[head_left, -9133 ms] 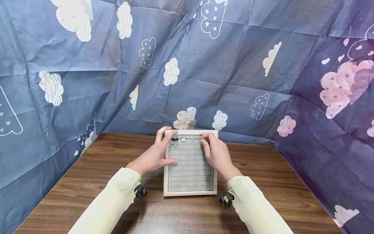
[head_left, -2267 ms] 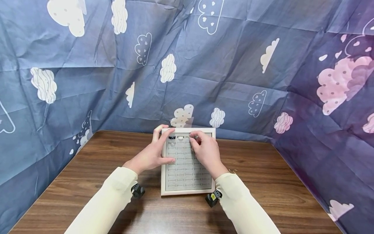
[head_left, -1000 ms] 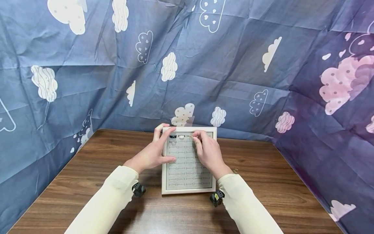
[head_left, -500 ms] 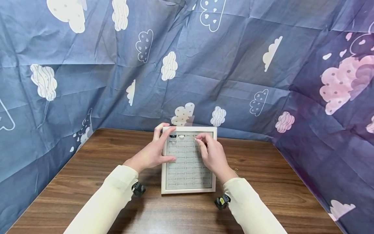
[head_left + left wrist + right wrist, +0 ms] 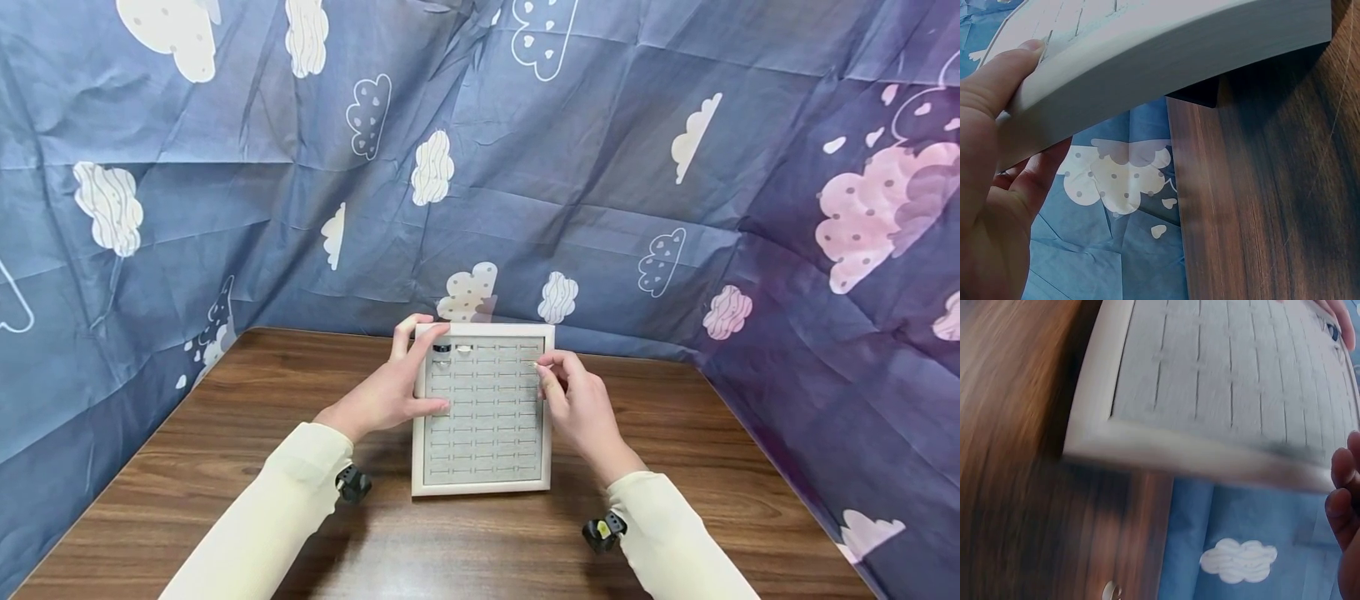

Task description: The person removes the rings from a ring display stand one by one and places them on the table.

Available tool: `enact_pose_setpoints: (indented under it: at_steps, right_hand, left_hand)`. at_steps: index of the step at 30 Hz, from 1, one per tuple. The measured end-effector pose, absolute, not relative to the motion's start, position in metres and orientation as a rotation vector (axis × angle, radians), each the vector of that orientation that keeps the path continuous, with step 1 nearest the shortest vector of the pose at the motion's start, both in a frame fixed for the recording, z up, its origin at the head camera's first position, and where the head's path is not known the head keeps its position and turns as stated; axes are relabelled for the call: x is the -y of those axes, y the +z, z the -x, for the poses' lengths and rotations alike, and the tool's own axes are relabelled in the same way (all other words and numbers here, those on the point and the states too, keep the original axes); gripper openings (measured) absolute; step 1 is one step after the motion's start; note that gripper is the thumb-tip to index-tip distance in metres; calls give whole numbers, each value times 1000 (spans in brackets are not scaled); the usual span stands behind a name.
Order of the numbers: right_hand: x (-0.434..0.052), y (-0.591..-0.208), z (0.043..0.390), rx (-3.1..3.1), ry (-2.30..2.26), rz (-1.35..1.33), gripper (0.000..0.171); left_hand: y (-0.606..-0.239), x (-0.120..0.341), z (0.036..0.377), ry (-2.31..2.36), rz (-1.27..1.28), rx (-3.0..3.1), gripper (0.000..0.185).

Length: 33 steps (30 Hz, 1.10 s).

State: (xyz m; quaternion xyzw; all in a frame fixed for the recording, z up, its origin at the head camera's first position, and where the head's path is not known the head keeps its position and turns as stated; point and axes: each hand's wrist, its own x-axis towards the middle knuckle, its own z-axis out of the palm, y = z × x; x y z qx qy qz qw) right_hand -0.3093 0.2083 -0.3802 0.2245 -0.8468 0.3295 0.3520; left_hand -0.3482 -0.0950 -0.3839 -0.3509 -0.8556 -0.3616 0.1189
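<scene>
A wooden table (image 5: 225,467) fills the lower part of the head view, and a blue cloth (image 5: 225,208) printed with clouds hangs behind and to both sides of it.

Left of centre, the left hand (image 5: 390,392) grips the left edge of a white-framed ring tray (image 5: 480,487). Its thumb lies on the grey slotted pad and its fingers curl over the frame near the upper left corner. In the left wrist view the left hand's thumb tip rests on the top surface and the other fingers sit under the frame.

The tray lies flat on the table at the middle of the frame, close to the cloth. In its top row, at the upper left, sit a dark ring (image 5: 442,348) and, just beside it, a pale ring (image 5: 464,348).

To the right, the right hand (image 5: 581,408) hovers at the tray's right edge, its fingers (image 5: 551,367) loosely curled and thumb and forefinger close together. Whether they pinch something small cannot be told. Cream sleeves (image 5: 262,525) cover both forearms.
</scene>
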Motion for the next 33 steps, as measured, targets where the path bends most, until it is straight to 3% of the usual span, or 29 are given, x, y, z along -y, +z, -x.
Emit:
enact_pose_setpoints:
  at_steps: [33]
  right_hand:
    - [-301,-423,290,2524,510,-443,11]
  left_hand:
    - [-386,95,349,-1064,1032,2477,106]
